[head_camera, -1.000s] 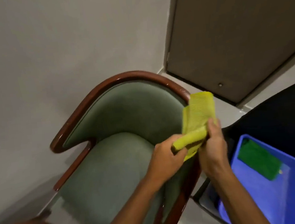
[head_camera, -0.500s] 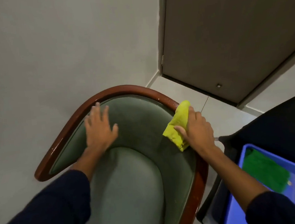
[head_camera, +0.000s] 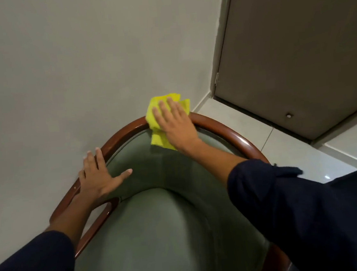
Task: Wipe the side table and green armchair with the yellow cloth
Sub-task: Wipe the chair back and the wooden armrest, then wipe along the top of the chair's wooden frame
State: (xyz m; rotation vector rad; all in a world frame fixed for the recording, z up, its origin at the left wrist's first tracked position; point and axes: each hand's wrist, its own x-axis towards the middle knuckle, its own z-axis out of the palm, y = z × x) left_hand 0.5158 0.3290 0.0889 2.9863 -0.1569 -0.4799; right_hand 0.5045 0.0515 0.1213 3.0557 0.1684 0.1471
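Just one yellow cloth (head_camera: 157, 140), one green armchair (head_camera: 169, 221), two hands.

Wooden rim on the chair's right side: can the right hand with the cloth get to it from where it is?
Probably yes. The right hand presses the cloth flat on the rim at the top of the backrest, and the rim curves on to the right bare, nothing on it.

The yellow cloth (head_camera: 155, 135) is largely covered by the right hand (head_camera: 175, 122). The green armchair (head_camera: 158, 222) is cut off at the near edge.
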